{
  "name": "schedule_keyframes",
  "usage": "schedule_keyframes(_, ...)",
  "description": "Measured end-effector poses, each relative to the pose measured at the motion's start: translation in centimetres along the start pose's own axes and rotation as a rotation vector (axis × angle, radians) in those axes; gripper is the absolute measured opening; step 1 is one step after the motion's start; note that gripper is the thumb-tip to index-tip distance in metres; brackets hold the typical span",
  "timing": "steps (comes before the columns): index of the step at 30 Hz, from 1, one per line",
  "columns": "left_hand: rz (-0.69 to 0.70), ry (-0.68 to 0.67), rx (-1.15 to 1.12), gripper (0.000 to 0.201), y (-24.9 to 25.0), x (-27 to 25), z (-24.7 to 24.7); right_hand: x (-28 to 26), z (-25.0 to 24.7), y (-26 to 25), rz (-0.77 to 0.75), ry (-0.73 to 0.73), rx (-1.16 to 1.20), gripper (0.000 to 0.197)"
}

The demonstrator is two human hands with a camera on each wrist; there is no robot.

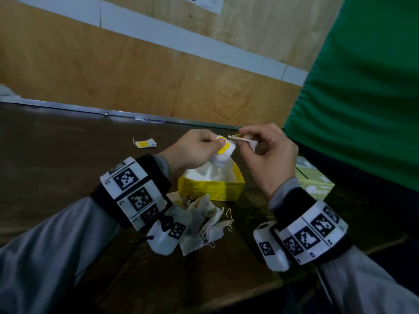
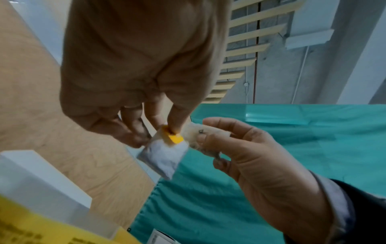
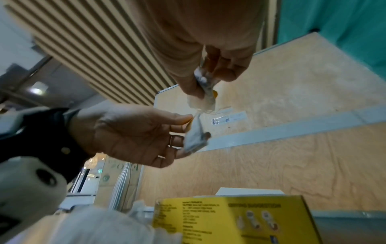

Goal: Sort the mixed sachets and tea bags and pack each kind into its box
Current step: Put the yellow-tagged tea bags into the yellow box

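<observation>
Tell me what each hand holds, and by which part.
Left hand pinches a white tea bag by its yellow-tagged top; right hand pinches a second tea bag at its upper edge.

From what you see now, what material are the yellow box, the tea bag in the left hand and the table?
The yellow box looks like printed cardboard, matte, with thin folded walls. The tea bag in the left hand seems thin white filter paper, soft and creased, with a yellow paper tag. The table looks like dark wood or laminate, slightly glossy; which one is unclear.
</observation>
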State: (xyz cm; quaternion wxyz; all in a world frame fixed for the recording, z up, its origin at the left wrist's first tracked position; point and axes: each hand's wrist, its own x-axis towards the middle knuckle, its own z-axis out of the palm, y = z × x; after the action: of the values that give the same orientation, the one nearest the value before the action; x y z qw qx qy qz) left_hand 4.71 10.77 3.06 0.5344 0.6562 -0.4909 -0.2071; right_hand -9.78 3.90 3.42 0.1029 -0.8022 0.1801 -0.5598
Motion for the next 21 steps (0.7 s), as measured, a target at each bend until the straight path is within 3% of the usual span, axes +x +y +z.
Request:
schedule_keyframes(4, -0.046, 0.014, -0.212, 0.008, 0.3, 0.2, 0.0, -0.5, 0.7, -0.3, -0.082, -0.016, -0.014, 0.038)
schedule_keyframes(7, -0.108, 0.027, -0.270, 0.011, 0.5, 0.1, 0.0, -0.9, 0.8, -0.4, -0.125, -0.078, -0.041, 0.048)
schedule_keyframes(11, -0.158, 0.028, -0.181, 0.024, 0.7, -0.1, -0.5, -1.3, 0.8, -0.2, -0.165, -0.178, -0.079, 0.060)
schedule_keyframes(14, -0.174, 0.018, -0.173, 0.034, 0.9, -0.5, -0.5, -1.4, 1.0, 0.0, -0.173, -0.208, -0.093, 0.062)
schedule_keyframes(19, -0.146, 0.069, -0.237, 0.008, 1.0, -0.4, -0.7, -1.5, 0.5, 0.4, -0.152, -0.306, -0.067, 0.058)
schedule_keyframes(21, -0.137, 0.121, -0.223, 0.009, 0.7, -0.1, -1.3, -1.8, 0.1, 0.5, -0.147, -0.324, -0.060, 0.055)
